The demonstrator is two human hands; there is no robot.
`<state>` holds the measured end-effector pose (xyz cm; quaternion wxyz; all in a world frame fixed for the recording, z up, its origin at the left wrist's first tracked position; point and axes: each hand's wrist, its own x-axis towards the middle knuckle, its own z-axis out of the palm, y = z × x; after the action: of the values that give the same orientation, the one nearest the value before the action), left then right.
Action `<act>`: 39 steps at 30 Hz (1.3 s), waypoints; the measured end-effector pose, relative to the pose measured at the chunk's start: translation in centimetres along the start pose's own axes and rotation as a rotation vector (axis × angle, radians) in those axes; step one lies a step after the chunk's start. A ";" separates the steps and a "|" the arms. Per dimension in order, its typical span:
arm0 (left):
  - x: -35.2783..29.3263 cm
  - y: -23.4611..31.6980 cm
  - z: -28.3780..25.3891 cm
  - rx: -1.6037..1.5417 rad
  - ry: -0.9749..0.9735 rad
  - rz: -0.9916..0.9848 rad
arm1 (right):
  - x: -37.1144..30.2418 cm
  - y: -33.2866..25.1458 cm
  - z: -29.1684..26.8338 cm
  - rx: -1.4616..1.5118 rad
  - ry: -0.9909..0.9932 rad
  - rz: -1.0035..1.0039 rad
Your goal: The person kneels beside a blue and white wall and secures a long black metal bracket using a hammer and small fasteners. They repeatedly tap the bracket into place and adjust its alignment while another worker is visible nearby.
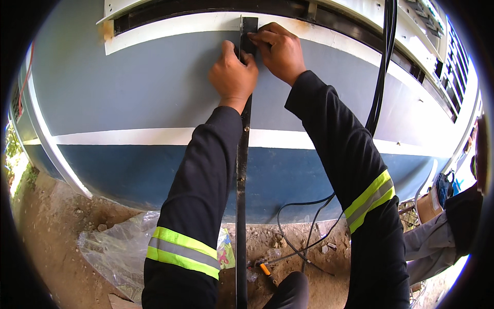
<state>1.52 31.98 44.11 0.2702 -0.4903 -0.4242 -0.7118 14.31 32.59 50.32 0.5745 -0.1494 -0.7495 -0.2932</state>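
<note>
A long black metal bar [242, 188] stands upright against the painted wall, its top end near the dark slot. Bolt heads show along its length. My left hand [234, 76] is closed at the bar's left edge near the top, the thumb across its front face. Slightly higher, my right hand [280, 51] comes in from the right, thumb and bent fingers pinched together against the bar's face. Whatever lies between those right fingertips is too small or hidden to make out. Both arms wear black sleeves with reflective yellow bands.
Black cables [383, 67] hang at the right and coil on the dirt ground. An orange-handled tool [265, 270] lies near my knee [290, 291]. Clear plastic sheeting [121, 252] is spread at the left. Another person's leg [429, 244] and a cardboard box [428, 207] are at the right.
</note>
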 end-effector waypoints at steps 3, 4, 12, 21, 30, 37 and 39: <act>-0.1 -0.1 0.0 -0.011 0.021 0.015 | 0.3 -0.1 0.1 -0.023 -0.014 0.020; -0.1 -0.2 0.0 -0.015 0.023 0.019 | 0.4 -0.3 0.1 -0.042 -0.038 0.063; 0.1 -0.2 0.1 0.005 0.030 0.018 | 0.4 -1.3 0.6 -0.086 0.028 0.179; 0.1 -0.1 0.1 0.008 -0.007 -0.022 | -0.2 0.0 0.0 -0.039 0.038 -0.044; -0.1 -0.1 0.2 -0.033 0.013 0.002 | 0.3 -0.2 0.8 -0.196 0.028 0.054; 0.2 -0.6 -2.6 -0.148 -0.152 0.032 | 1.1 -1.5 1.2 -0.187 0.053 0.179; -0.6 -1.9 -5.6 -0.157 -0.196 0.045 | 0.9 -1.3 1.4 -0.115 0.057 0.198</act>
<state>-2.45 28.01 42.04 0.2042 -0.5866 -0.3802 -0.6853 12.21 32.34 50.64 0.6123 -0.2470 -0.6963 -0.2815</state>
